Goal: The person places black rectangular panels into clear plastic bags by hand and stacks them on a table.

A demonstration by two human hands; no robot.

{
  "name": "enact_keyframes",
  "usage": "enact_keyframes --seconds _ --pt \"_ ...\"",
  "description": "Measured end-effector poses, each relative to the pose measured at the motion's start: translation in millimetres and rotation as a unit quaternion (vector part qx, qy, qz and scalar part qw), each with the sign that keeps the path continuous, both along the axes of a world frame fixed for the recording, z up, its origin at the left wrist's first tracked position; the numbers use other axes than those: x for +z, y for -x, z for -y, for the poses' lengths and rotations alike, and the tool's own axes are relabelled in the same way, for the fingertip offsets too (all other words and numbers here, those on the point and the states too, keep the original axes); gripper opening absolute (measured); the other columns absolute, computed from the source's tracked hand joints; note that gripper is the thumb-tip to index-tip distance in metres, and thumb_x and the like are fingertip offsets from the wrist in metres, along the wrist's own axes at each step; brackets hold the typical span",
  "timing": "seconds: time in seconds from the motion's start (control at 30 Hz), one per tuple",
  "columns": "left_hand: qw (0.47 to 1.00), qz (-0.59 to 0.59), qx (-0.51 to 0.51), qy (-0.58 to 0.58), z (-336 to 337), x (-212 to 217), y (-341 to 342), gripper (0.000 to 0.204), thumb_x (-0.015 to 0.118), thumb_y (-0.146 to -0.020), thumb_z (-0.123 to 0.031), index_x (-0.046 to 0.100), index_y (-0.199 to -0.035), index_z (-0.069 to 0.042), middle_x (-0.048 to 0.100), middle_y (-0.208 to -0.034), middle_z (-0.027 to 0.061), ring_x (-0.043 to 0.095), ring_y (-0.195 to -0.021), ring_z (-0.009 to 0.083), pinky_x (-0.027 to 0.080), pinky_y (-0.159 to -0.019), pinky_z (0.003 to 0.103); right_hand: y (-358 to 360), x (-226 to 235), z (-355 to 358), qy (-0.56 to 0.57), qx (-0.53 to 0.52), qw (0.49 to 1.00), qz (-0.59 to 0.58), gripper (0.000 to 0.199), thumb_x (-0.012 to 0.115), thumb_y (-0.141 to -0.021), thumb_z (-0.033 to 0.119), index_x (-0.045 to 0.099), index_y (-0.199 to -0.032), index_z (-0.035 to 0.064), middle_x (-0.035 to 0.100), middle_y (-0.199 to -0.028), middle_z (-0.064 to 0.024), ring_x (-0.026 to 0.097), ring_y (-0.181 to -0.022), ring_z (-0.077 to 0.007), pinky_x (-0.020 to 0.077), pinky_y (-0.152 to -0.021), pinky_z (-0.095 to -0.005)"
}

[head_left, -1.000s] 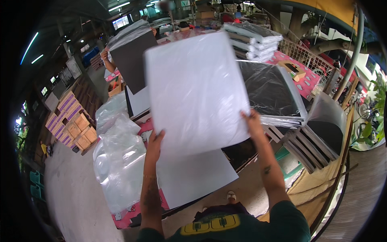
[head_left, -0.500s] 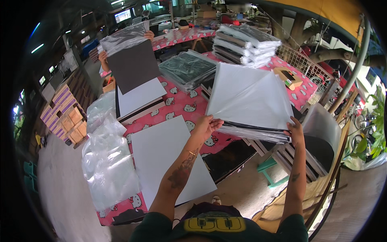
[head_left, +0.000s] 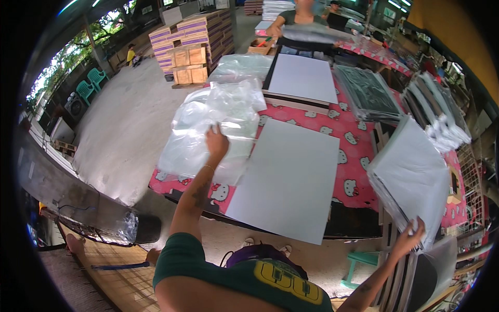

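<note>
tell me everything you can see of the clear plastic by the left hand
The clear plastic looks thin, glossy and wrinkled: loose see-through sheets or bags, overlapping unevenly. It lies spread over the pink patterned cloth, left of the pale board. The left hand is over it; contact is unclear.

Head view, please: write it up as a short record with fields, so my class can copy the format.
Left hand: at the clear plastic bags, contact unclear
Right hand: at the near end of a plastic-wrapped board stack
Between them: large pale grey board, lying flat
Table cover: pink cartoon-print cloth
Across table: co-worker
Floor, far left: green plastic chairs
</note>
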State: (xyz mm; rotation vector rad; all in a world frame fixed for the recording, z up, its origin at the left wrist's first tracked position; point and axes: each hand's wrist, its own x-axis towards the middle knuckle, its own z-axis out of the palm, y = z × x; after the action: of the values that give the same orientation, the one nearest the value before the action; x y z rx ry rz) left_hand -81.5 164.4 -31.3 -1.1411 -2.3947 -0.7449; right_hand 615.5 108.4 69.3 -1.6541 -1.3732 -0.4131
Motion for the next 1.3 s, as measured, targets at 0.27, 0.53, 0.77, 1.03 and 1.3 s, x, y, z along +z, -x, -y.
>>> enact_keyframes --seconds 0.27,0.53,0.77,1.03,1.3 --pt "0.911 0.249 -0.323 -0.066 32 -18 12 0.015 0.056 -0.088 -0.019 0.063 -0.091 -0.006 0.065 -0.078 0.0152 0.063 -0.064 0.0285 0.048 -0.059 0.04 322 -93 9 0.372 0.482 0.518 -0.6 0.049 0.051 -0.092 0.04 0.048 -0.126 0.0044 0.054 -0.117 -0.0085 0.051 -0.11 -0.0207 0.0418 -0.094 -0.0409" --pt "0.808 0.321 -0.49 -0.056 127 94 -99 0.027 0.058 -0.089 -0.028 0.055 -0.095 -0.001 0.054 -0.061 0.0078 0.054 -0.055 0.0196 0.045 -0.055 0.034 429 -57 41 0.303 0.503 0.438 -0.681 0.028 0.058 -0.091 0.03 0.053 -0.109 0.0078 0.061 -0.097 -0.005 0.059 -0.084 -0.0119 0.0483 -0.076 -0.0267" --pt "0.78 0.454 -0.38 -0.202 74 123 -81 0.024 0.056 -0.091 -0.021 0.05 -0.078 -0.001 0.044 -0.052 -0.0003 0.04 -0.045 0.0088 0.033 -0.042 0.027 382 -49 69 0.466 0.59 0.479 -0.453 0.034 0.055 -0.091 0.038 0.057 -0.1 0.0056 0.061 -0.083 -0.0052 0.058 -0.068 -0.0119 0.0482 -0.06 -0.0257" --pt "0.727 0.327 -0.585 -0.15 101 124 -191 0.021 0.06 -0.09 -0.02 0.051 -0.09 -0.001 0.045 -0.057 -0.0026 0.039 -0.053 0.0056 0.033 -0.048 0.024 362 -38 91 0.298 0.544 0.528 -0.58 0.033 0.056 -0.092 0.032 0.058 -0.105 0.0016 0.06 -0.101 -0.01 0.055 -0.101 -0.0166 0.0462 -0.085 -0.036" --pt "0.785 0.323 -0.519 -0.101 118 143 -195 0.02 0.059 -0.091 -0.021 0.057 -0.085 -0.002 0.041 -0.059 0.0 0.036 -0.055 0.0063 0.032 -0.049 0.025 324 -12 115 0.364 0.506 0.635 -0.456 0.025 0.058 -0.091 0.026 0.059 -0.101 0.0031 0.061 -0.092 -0.0021 0.057 -0.081 -0.0109 0.0456 -0.076 -0.0252"
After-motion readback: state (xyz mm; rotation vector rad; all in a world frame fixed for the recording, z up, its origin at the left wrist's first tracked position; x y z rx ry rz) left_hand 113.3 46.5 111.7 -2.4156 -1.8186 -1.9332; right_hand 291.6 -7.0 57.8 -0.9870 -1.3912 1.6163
